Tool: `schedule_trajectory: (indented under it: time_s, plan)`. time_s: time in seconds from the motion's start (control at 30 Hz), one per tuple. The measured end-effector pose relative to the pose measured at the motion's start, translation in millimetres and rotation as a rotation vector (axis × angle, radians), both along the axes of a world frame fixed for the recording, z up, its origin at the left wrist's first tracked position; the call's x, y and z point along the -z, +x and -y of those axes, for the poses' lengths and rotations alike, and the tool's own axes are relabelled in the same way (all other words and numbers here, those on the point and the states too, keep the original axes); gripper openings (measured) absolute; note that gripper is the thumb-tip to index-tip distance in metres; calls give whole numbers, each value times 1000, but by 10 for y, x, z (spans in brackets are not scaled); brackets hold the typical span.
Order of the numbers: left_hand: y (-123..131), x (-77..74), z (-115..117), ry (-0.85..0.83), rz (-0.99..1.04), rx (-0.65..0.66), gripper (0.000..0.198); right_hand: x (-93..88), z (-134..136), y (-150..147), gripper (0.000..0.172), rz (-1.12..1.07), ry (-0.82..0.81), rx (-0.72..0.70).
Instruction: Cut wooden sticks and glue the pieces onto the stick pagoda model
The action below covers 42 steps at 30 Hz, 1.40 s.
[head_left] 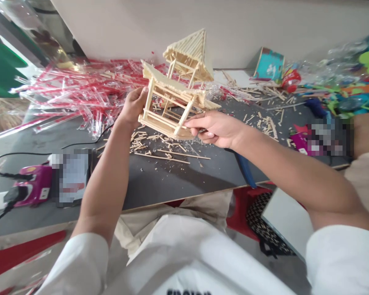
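Above the dark table, a pale model pavilion (169, 96) made of thin wooden sticks is held up and tilted. It has a lower roof, open railed sides and a smaller raised roof on posts. My left hand (133, 107) grips its left side, the fingers partly hidden behind it. At the lower right corner my right hand (217, 128) pinches the frame near the base, thumb and forefinger close together. Below the model lie several cut stick pieces (140, 141) and longer thin sticks (184, 155) among crumbs.
A heap of red and clear plastic wrappers (89, 96) covers the back left. A purple power adapter (33, 184) with cables and a phone (72, 178) lie at left. A teal box (269, 64) stands at back right; another person's arm (367, 133) rests at far right.
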State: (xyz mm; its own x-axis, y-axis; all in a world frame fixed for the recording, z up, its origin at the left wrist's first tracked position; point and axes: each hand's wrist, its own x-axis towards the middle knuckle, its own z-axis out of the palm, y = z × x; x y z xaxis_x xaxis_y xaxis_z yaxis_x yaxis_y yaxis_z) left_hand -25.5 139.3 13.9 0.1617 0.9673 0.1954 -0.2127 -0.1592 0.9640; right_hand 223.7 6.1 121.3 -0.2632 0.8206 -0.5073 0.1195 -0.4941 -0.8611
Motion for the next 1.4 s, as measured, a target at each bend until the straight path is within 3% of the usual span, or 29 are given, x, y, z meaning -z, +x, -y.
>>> schedule_trajectory:
  time_s: [0.1,0.33,0.77,1.07,1.4]
  plan:
    - [24,-42,14,-3,-24,5,38,50,73,-10,26,-2,12,6]
    - [91,-140,78,68,-38,45,44,170,284,-25,30,-96,88,170]
    - [106,-220,157,136,-110,61,44,246,386,-36,43,-122,51,143]
    - [45,-118,38,220,-93,147,50,148,395,-73,41,-137,-2,185]
    - [23,-92,4,228,-144,122,53,223,384,-76,38,-130,35,187]
